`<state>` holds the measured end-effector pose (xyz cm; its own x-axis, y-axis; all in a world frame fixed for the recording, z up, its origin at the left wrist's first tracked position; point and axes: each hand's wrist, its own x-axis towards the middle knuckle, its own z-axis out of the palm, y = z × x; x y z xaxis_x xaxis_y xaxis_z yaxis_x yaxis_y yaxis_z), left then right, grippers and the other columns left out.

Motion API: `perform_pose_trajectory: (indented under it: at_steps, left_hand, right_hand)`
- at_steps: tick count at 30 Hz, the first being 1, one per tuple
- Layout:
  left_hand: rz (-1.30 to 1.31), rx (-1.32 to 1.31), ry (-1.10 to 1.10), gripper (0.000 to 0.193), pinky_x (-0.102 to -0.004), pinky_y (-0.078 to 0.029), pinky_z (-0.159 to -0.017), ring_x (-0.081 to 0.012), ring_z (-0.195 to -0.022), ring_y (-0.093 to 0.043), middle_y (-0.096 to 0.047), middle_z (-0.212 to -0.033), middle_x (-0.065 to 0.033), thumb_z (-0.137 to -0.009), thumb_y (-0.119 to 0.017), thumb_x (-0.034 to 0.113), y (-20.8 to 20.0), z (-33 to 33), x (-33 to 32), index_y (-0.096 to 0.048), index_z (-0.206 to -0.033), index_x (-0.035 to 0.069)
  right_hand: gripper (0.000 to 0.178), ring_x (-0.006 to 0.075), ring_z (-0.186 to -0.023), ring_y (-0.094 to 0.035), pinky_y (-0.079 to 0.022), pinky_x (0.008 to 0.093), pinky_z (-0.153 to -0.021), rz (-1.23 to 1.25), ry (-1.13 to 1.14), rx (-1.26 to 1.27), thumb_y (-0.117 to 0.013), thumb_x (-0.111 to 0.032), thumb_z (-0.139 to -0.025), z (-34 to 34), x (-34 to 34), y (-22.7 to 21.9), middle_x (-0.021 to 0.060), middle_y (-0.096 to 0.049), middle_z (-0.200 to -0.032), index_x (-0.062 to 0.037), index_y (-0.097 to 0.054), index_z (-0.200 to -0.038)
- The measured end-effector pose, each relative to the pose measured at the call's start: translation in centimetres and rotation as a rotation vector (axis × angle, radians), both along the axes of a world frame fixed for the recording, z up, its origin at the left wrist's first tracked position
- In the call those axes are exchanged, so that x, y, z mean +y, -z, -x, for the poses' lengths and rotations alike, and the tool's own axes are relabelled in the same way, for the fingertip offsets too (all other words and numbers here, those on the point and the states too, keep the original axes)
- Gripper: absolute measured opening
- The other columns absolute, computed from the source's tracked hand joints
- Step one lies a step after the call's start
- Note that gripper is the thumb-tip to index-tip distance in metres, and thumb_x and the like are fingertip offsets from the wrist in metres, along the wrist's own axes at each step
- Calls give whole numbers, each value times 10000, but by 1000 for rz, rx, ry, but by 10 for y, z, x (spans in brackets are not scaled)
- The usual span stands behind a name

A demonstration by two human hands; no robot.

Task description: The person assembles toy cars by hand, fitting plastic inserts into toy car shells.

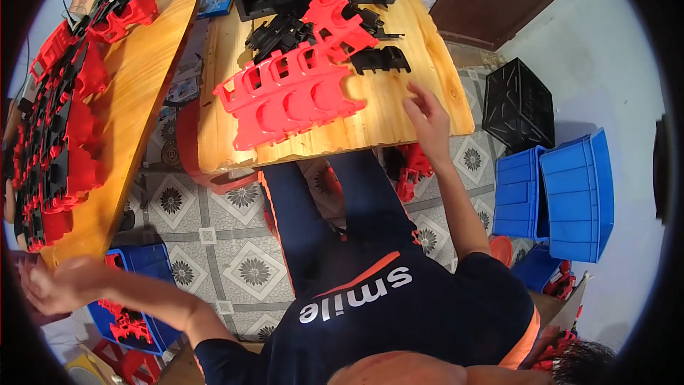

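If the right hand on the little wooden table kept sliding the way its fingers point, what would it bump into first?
Probably the black plastic piece. The right hand rests on the small wooden table with fingers pointing up and slightly left, and only bare wood shows before that piece. The red pieces lie further left.

Patterned tile floor (214, 235) (wooden tables (399, 110)).
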<state>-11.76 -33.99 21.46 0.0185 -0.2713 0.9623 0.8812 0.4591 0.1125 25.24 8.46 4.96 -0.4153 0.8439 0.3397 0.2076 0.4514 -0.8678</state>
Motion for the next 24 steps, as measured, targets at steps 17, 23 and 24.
perform_pose_trajectory:
  at_steps: [17,23,24]
  left_hand:
    - [419,-252,1034,1420,-527,-284,-1105,-395,-1368,-341,-288,-1491,-256,-553,-896,523,161,-190,303,54,-1523,104]
    - [-187,-1089,1423,1245,-447,-450,-1020,-307,-1206,-515,-431,-1366,-136,-618,-902,237,143,-242,260,-49,-1516,115]
    - [-209,-1184,1598,1135,-452,-434,-1041,-302,-1243,-485,-416,-1391,-115,-645,-881,233,138,-243,253,-144,-1501,114]
  right_hand:
    - [120,26,-725,-533,-436,208,-616,327,-620,293,-654,-100,-928,8,-62,-91,-17,-603,-805,1,-590,-935]
    - [213,158,-839,-680,-535,274,-724,244,-407,258,-638,-118,-917,42,66,-72,98,-697,-975,19,-641,-1080]
    - [251,190,-841,-684,-540,301,-738,89,-307,201,-655,-152,-901,69,107,-45,113,-692,-998,5,-642,-1096]
